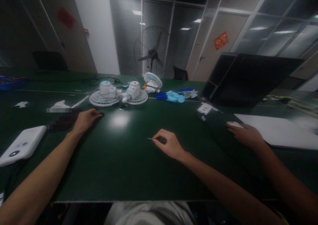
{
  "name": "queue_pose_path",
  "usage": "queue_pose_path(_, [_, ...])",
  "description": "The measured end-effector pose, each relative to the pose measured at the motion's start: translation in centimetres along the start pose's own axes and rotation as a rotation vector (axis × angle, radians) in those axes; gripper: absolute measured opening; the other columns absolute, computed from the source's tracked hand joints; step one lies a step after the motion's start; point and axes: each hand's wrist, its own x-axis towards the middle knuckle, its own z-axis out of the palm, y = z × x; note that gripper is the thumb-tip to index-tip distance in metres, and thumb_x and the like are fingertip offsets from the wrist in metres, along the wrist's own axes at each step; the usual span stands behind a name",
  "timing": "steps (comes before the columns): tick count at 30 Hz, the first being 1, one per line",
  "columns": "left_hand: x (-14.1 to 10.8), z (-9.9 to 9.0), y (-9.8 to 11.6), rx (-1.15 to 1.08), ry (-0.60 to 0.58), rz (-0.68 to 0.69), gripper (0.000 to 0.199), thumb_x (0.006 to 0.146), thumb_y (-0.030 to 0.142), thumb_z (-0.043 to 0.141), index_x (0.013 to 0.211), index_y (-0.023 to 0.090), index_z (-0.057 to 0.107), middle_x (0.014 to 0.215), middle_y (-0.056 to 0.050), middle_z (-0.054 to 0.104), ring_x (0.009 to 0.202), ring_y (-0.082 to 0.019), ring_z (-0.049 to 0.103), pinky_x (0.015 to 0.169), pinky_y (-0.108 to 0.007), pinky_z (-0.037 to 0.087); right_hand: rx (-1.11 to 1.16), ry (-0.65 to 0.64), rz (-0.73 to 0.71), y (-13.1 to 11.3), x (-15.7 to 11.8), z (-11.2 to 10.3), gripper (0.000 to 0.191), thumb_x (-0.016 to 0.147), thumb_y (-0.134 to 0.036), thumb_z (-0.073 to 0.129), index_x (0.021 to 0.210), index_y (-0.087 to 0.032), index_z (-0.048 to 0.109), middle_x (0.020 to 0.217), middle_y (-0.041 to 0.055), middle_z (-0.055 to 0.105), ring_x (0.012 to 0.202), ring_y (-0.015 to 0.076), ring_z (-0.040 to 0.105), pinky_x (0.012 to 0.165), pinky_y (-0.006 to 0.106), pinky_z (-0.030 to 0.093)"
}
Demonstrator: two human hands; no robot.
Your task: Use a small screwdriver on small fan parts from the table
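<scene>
My left hand [85,119] is over the left part of the green table [119,172], its thumb and fingers pinched on a small dark piece [101,114]. Near the middle, my right hand [169,143] is closed around a screwdriver [162,140] with a dark handle, and its thin metal shaft points left. Beyond my left hand lie two white fan heads [105,98] [139,97] with round grilles facing down. A smaller white fan part [152,82] leans behind them.
A co-worker's hand [244,135] at the right holds a pale object beside a white board [280,130]. A black monitor [250,79] stands behind it. Blue pieces [174,96] lie at back centre, a white device [23,145] at left, a white part [205,108] at right.
</scene>
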Motion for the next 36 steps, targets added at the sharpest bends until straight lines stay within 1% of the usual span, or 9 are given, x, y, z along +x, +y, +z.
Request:
queue_pose_path(2, [0.0,0.2,-0.1,0.035,-0.016,0.024,0.029,0.086,0.041,0.078,0.101,0.017,0.078,0.101,-0.002,0.080,0.088,-0.021,0.071,0.081,-0.026,0.048,-0.006,0.010,0.001,0.1,0.1,0.1,0.005,0.100,-0.024,0.069,0.101,-0.021,0.073,0.100,0.0032,0.071,0.090,0.0184,0.068,0.079,0.031,0.054])
queue_pose_path(4, [0.2,0.4,-0.2,0.057,-0.011,0.049,0.029,0.086,0.043,0.078,0.101,0.018,0.079,0.105,-0.004,0.080,0.091,-0.023,0.071,0.085,-0.027,0.048,-0.009,0.015,0.003,0.2,0.1,0.1,0.005,0.100,-0.024,0.069,0.100,-0.021,0.074,0.099,0.0031,0.071,0.088,0.0186,0.068,0.078,0.031,0.053])
queue_pose_path(9, [0.3,0.5,-0.5,0.042,0.043,0.091,0.034,0.090,0.045,0.074,0.107,0.016,0.079,0.129,-0.007,0.074,0.114,-0.026,0.068,0.104,-0.033,0.045,-0.013,0.008,0.005,0.1,0.0,0.0,0.006,0.100,-0.024,0.068,0.100,-0.021,0.073,0.098,0.0031,0.071,0.087,0.0183,0.067,0.076,0.030,0.053])
queue_pose_path(15, [0.0,0.7,-0.1,0.020,0.082,0.104,0.027,0.087,0.043,0.074,0.099,0.019,0.081,0.125,-0.007,0.076,0.110,-0.028,0.070,0.102,-0.036,0.050,-0.008,-0.008,0.002,-0.2,0.1,0.0,0.007,0.100,-0.023,0.067,0.100,-0.021,0.073,0.099,0.0036,0.071,0.088,0.0187,0.068,0.078,0.031,0.053])
queue_pose_path(20, [-0.1,0.1,0.8,-0.116,0.252,-0.073,0.035,0.088,0.048,0.068,0.107,0.021,0.080,0.111,-0.006,0.081,0.103,-0.028,0.073,0.097,-0.033,0.053,0.012,-0.015,0.013,0.0,0.1,0.1,0.008,0.101,-0.025,0.066,0.100,-0.021,0.073,0.100,0.0042,0.071,0.088,0.0190,0.068,0.078,0.031,0.055])
queue_pose_path(22, [-0.1,-0.1,0.8,-0.164,0.283,-0.136,0.039,0.090,0.049,0.065,0.111,0.020,0.080,0.106,-0.006,0.081,0.099,-0.028,0.073,0.094,-0.032,0.054,0.017,-0.025,0.018,0.2,0.0,0.1,0.009,0.102,-0.026,0.066,0.101,-0.021,0.073,0.100,0.0043,0.071,0.088,0.0188,0.068,0.077,0.030,0.055])
queue_pose_path(25, [-0.1,-0.3,0.5,-0.183,0.268,-0.192,0.044,0.092,0.047,0.060,0.119,0.018,0.079,0.107,-0.008,0.081,0.097,-0.028,0.073,0.092,-0.032,0.054,0.022,-0.042,0.021,0.2,0.0,0.0,0.009,0.102,-0.025,0.065,0.101,-0.021,0.073,0.101,0.0041,0.071,0.089,0.0187,0.068,0.077,0.030,0.055])
queue_pose_path(30, [0.3,-0.1,0.2,-0.181,0.215,-0.215,0.047,0.093,0.040,0.056,0.126,0.015,0.078,0.116,-0.011,0.079,0.100,-0.030,0.073,0.088,-0.031,0.055,0.030,-0.031,0.018,0.1,0.1,0.1,0.008,0.101,-0.024,0.066,0.101,-0.022,0.073,0.100,0.0041,0.072,0.089,0.0194,0.069,0.078,0.031,0.055])
queue_pose_path(36, [0.5,0.1,0.0,-0.247,0.177,-0.296,0.048,0.086,0.039,0.065,0.127,0.018,0.078,0.111,-0.010,0.081,0.096,-0.029,0.075,0.083,-0.031,0.056,0.027,-0.014,0.021,0.1,0.1,0.1,0.007,0.100,-0.024,0.067,0.099,-0.022,0.074,0.099,0.0043,0.072,0.088,0.0199,0.068,0.078,0.032,0.055])
